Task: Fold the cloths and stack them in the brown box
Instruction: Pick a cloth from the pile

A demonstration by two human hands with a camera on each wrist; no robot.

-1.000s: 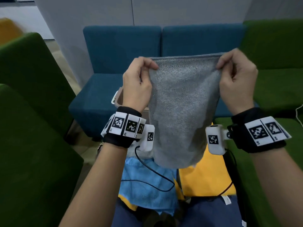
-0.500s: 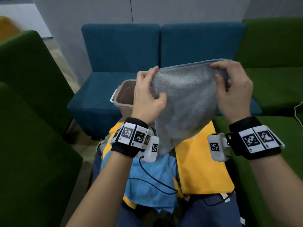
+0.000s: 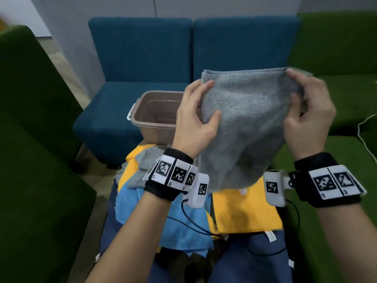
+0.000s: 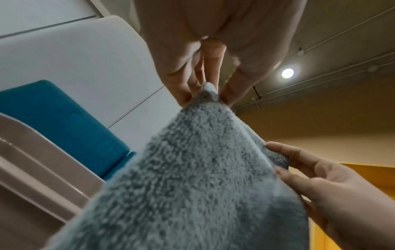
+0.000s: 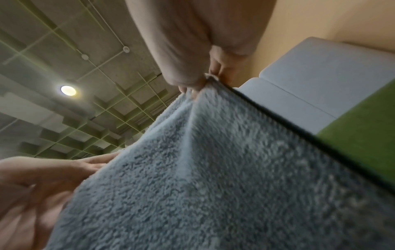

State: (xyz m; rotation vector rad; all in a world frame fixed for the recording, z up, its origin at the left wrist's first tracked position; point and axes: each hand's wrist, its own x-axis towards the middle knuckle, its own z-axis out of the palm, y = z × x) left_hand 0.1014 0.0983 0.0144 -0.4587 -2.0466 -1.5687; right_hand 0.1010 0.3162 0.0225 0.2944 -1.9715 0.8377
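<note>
Above a lap piled with blue, yellow and grey cloths (image 3: 247, 211), a person's left hand (image 3: 193, 127) and right hand (image 3: 310, 119) each pinch an upper corner of a fluffy grey microfibre cloth (image 3: 244, 123), both grips closed on it. Folding appears midway; the empty brown plastic box (image 3: 155, 115) waits on the blue chair (image 3: 106, 111) behind. Next, the corners likely need bringing together squarely.

Grey cloth (image 3: 244, 127) – fuzzy terry pile, matt, stitched hem along the top edge. Brown box (image 3: 155, 117) at 10 o'clock of it – smooth plastic, slight sheen. Blue cloth (image 3: 179, 227) and yellow cloth (image 3: 244, 213) on the lap – soft matt fabric. Sofas (image 3: 142, 58) – coarse woven upholstery.
</note>
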